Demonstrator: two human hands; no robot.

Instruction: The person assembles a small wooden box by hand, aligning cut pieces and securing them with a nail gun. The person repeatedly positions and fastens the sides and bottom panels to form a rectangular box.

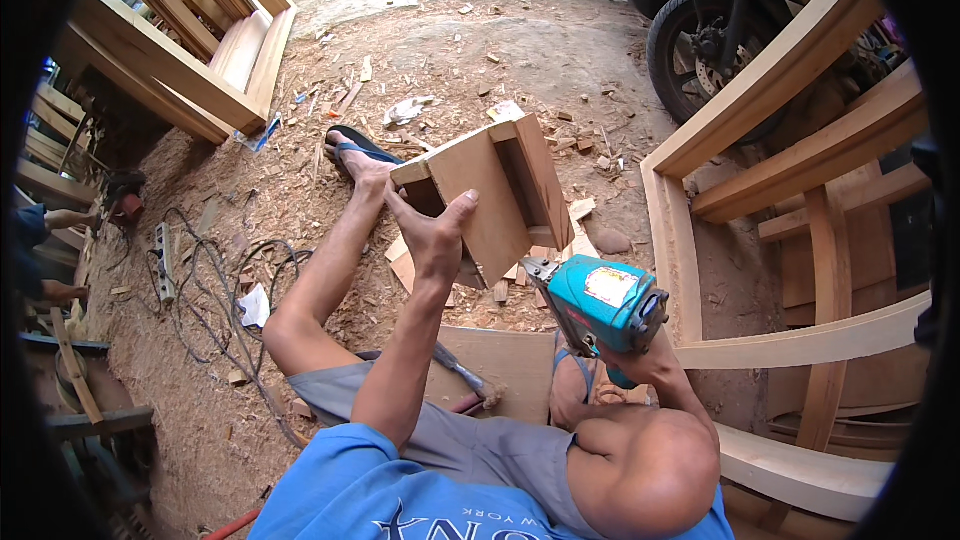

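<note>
My left hand [436, 232] grips a small wooden box [482, 202], its thumb on the front panel and its fingers at the left side opening. The box is held tilted in front of me and has open compartments on both sides of its middle panel. In my right hand [640, 365] is a teal nail gun [603, 302], partly hiding the fingers closed round its handle. Its metal nose is close to the lower corner of the box; I cannot tell whether they touch. A hammer [462, 372] lies across my lap area, beside a wooden board [510, 365].
Wood shavings and offcuts cover the ground. Large wooden frames [672, 240] stand at the right, and another frame [180, 50] at the far left. A motorbike [700, 30] is parked far right. Cables and a power strip [163, 262] lie left, near another person's hand [68, 290].
</note>
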